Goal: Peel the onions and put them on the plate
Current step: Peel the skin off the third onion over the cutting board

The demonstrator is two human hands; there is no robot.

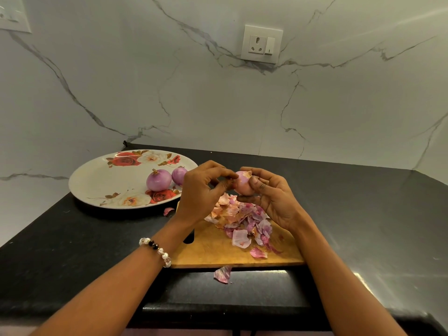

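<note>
My right hand (271, 197) grips a small pale purple onion (242, 184) above the wooden cutting board (218, 251); a scrap of tan skin clings to its top. My left hand (206, 187), with a bead bracelet on the wrist, pinches at the onion's left side with thumb and fingertips. Two peeled purple onions (158, 181) (179, 175) sit on the right part of a white plate with red rose print (101, 180). A heap of tan and purple onion skins (242, 219) lies on the board under my hands.
The black countertop (363, 214) runs to a marble wall with a socket (261, 44). One loose skin (223, 274) lies past the board's near edge, another (168, 210) between plate and board. The counter's front edge is close to me.
</note>
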